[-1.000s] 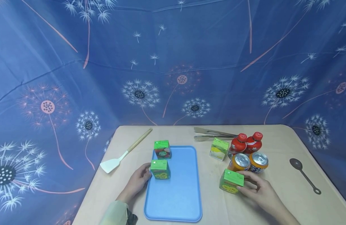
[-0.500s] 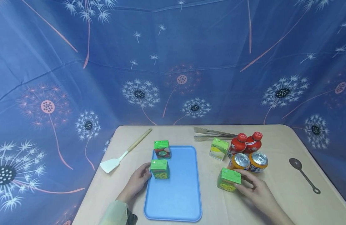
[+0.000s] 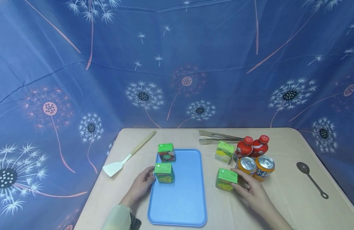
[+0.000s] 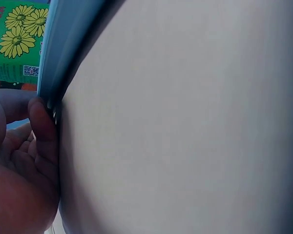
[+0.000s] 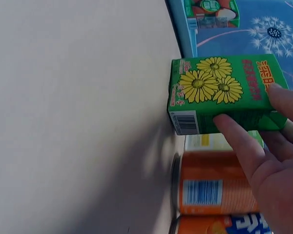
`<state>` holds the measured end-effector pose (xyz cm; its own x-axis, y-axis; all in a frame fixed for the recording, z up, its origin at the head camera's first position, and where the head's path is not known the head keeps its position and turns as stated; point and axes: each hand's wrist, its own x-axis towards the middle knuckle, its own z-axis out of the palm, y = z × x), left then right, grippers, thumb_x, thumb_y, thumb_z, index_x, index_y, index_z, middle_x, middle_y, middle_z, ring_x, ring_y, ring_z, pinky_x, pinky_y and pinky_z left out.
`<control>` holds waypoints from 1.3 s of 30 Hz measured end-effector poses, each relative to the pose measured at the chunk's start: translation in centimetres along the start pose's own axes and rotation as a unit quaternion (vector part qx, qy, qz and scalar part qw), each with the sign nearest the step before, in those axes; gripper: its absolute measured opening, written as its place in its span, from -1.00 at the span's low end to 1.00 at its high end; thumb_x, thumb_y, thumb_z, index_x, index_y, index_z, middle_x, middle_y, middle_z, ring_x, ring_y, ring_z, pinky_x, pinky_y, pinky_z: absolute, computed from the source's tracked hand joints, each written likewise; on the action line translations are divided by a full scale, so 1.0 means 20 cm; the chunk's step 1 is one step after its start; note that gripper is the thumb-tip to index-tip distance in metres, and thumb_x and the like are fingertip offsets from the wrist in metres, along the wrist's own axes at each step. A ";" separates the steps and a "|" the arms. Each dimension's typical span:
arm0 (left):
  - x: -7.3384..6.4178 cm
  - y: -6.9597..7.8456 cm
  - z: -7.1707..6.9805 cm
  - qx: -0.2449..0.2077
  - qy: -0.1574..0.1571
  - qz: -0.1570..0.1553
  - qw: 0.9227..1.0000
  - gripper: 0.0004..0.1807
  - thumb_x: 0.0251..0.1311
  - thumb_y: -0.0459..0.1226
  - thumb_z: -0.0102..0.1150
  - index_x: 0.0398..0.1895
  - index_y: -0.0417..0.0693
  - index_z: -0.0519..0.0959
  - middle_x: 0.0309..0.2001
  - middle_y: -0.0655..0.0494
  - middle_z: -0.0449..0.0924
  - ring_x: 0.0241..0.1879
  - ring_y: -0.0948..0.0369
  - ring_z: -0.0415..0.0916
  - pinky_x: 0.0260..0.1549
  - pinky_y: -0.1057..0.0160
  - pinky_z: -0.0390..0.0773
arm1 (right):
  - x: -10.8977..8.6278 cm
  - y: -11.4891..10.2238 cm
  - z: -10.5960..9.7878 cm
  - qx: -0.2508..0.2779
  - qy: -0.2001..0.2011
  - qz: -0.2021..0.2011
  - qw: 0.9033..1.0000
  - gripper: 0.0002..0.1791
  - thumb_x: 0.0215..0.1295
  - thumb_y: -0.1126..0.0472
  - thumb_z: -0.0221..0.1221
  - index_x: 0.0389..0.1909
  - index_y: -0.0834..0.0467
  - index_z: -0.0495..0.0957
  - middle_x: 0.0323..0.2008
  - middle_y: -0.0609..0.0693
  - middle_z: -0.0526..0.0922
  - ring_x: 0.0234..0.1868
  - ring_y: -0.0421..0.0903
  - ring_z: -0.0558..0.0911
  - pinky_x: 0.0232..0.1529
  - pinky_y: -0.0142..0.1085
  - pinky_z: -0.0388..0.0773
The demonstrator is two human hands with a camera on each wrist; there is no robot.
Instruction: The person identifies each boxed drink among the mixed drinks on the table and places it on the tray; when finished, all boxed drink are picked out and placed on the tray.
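My right hand (image 3: 250, 187) grips a green drink carton (image 3: 226, 179) with yellow flowers, right of the blue tray (image 3: 182, 204). In the right wrist view, thumb and fingers hold the end of this drink carton (image 5: 219, 92). My left hand (image 3: 140, 185) is at the tray's left edge. Thumb and finger come together at the tray rim (image 4: 71, 44) in the left wrist view. A matching flowered carton (image 3: 164, 174) stands on the tray beside that hand. Behind it stands another green carton (image 3: 166, 152) with a dark red fruit picture, at the tray's far left corner.
A yellow-green carton (image 3: 224, 152), red-capped bottles (image 3: 244, 147) and orange cans (image 3: 264, 164) stand together on the right. Metal tongs (image 3: 215, 137) lie behind them. At far right is a dark spoon (image 3: 312, 180); a white spatula (image 3: 128, 156) lies left. Blue patterned cloth (image 3: 231, 95) surrounds the table.
My right hand has carried the flowered carton leftward and slightly away from me, toward the tray. The left hand stays at the tray's edge.
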<state>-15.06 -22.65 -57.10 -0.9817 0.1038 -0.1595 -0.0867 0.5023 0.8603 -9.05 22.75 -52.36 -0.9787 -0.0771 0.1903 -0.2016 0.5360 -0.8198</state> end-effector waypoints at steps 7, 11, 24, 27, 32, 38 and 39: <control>0.00 0.00 0.00 -0.002 0.004 -0.003 1.000 -0.50 0.56 -0.14 0.09 0.50 0.10 0.42 -0.15 0.18 0.56 0.24 0.04 0.42 0.38 -0.30 0.20 | 0.06 -0.04 0.06 -0.011 -0.005 -0.003 1.000 -0.42 0.41 0.21 0.36 0.42 0.06 0.48 0.32 0.12 0.56 0.28 0.19 0.57 0.13 0.05 0.57; 0.00 0.00 0.01 -0.001 0.008 -0.003 1.000 -0.50 0.56 -0.13 0.09 0.50 0.11 0.43 0.02 0.17 0.61 0.41 -0.07 0.35 0.40 -0.34 0.13 | 0.11 -0.07 0.10 0.002 -0.012 -0.005 1.000 -0.42 0.45 0.12 0.34 0.45 -0.01 0.46 0.37 0.11 0.52 0.33 0.23 0.53 0.21 0.17 0.48; 0.00 0.00 0.01 -0.001 0.007 -0.003 1.000 -0.49 0.55 -0.13 0.09 0.51 0.11 0.42 0.09 0.18 0.61 0.49 -0.13 0.24 0.39 -0.41 0.03 | 0.28 -0.13 0.19 0.035 -0.018 -0.054 0.998 -0.44 0.48 0.14 0.31 0.45 -0.05 0.47 0.38 0.05 0.51 0.35 0.19 0.52 0.14 0.15 0.57; 0.00 0.00 0.01 0.001 0.008 -0.007 1.000 -0.49 0.55 -0.12 0.09 0.51 0.13 0.42 0.04 0.19 0.61 0.47 -0.12 0.28 0.39 -0.41 0.06 | 0.32 -0.16 0.20 0.039 -0.022 -0.059 0.997 -0.43 0.47 0.16 0.32 0.45 0.01 0.47 0.38 0.05 0.51 0.36 0.17 0.51 0.17 0.14 0.55; 0.00 0.00 0.01 0.001 0.006 -0.008 1.000 -0.49 0.55 -0.09 0.09 0.50 0.14 0.43 -0.12 0.14 0.59 0.31 -0.03 0.41 0.36 -0.37 0.18 | 0.39 -0.18 0.24 0.043 -0.025 -0.072 0.996 -0.44 0.45 0.19 0.33 0.43 0.05 0.49 0.37 0.05 0.53 0.38 0.15 0.49 0.28 0.16 0.45; 0.00 0.00 0.00 0.001 0.006 -0.012 1.000 -0.48 0.55 -0.08 0.09 0.51 0.12 0.41 -0.03 0.17 0.62 0.44 -0.09 0.32 0.38 -0.40 0.09 | 0.45 -0.18 0.28 0.067 -0.029 -0.073 0.995 -0.43 0.45 0.23 0.32 0.45 0.07 0.47 0.38 0.07 0.52 0.39 0.18 0.47 0.33 0.18 0.37; 0.00 -0.01 0.00 0.001 0.005 -0.012 1.000 -0.48 0.55 -0.08 0.09 0.51 0.12 0.41 -0.05 0.17 0.61 0.41 -0.08 0.35 0.38 -0.40 0.10 | 0.46 -0.18 0.29 0.070 -0.031 -0.071 0.995 -0.42 0.45 0.22 0.32 0.45 0.08 0.47 0.39 0.07 0.51 0.40 0.18 0.47 0.34 0.18 0.37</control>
<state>-15.08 -22.62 -57.24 -0.9809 0.0831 -0.1760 -0.1106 0.5062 0.8553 -17.58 15.25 -50.78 -0.9396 -0.1974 0.2795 -0.3371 0.3933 -0.8554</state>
